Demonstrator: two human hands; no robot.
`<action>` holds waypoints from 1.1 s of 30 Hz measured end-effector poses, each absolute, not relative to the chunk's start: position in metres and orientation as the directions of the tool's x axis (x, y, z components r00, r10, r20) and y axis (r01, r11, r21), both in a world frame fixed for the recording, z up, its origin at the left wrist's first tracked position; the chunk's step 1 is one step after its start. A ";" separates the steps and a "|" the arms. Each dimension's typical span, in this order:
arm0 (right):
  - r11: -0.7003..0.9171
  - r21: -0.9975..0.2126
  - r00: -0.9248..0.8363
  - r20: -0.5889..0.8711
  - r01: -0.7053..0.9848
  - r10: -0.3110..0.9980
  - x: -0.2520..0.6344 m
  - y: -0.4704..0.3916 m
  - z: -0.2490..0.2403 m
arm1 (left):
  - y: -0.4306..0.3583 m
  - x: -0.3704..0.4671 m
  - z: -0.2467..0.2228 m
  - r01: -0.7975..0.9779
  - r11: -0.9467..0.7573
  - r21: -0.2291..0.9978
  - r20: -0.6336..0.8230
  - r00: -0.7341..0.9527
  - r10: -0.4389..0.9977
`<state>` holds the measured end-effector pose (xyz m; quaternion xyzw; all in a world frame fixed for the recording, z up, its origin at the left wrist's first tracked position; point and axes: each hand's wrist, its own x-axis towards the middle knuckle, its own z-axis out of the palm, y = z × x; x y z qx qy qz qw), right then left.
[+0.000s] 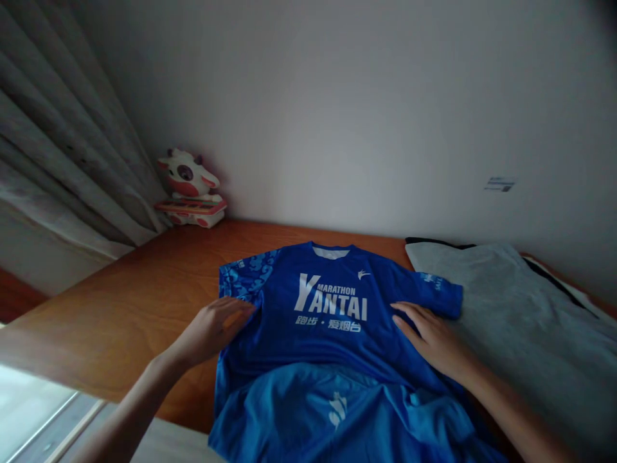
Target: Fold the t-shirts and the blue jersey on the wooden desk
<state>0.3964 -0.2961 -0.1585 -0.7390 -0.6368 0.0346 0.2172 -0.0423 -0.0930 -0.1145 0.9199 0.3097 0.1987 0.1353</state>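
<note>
A blue short-sleeved T-shirt [328, 341] with white lettering lies front up on a wooden surface, its collar toward the wall. Its lower part is turned up or bunched at the near side, showing lighter blue cloth [337, 405] with a white mark. My left hand [214, 328] is at the shirt's left side just below the patterned sleeve, fingers stretched out. On the other side my right hand [427, 331] rests at or just over the cloth below the right sleeve, thumb and fingers apart. Neither hand grips the fabric.
Grey cloth [520, 321], with black and white edges beneath, lies at the right. A cow-shaped toy keyboard [193, 209] stands at the back left beside a curtain [62, 128]. Behind the wooden surface [120, 302] rises a pale wall with a small label [500, 184].
</note>
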 end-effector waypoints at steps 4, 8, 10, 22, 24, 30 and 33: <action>-0.111 -0.250 0.182 0.281 0.962 0.942 0.417 -0.255 -0.159 | -0.053 0.009 -0.133 0.631 -0.697 0.340 0.234 0.661 0.713; -0.182 -0.134 0.205 0.190 0.974 0.960 0.436 -0.225 -0.162 | -0.011 0.038 -0.152 0.794 -0.558 0.242 0.042 0.566 0.823; -0.270 -0.098 0.279 0.099 0.958 0.955 0.445 -0.216 -0.166 | 0.010 0.038 -0.156 0.803 -0.551 0.227 -0.019 0.569 0.822; -0.452 -0.048 0.454 0.055 0.891 0.889 0.438 -0.201 -0.172 | -0.018 0.033 -0.154 0.655 -0.744 0.127 0.104 0.738 0.667; -0.447 -0.059 0.447 -0.010 0.893 0.894 0.434 -0.205 -0.176 | -0.023 0.024 -0.158 0.681 -0.715 0.158 0.074 0.714 0.696; -0.390 0.025 0.387 0.067 0.921 0.920 0.433 -0.207 -0.177 | 0.016 0.001 -0.155 0.850 -0.470 0.236 0.236 0.419 0.877; -0.326 0.012 0.322 0.133 0.945 0.938 0.414 -0.195 -0.167 | 0.038 -0.005 -0.154 0.962 -0.134 0.236 0.282 0.064 0.957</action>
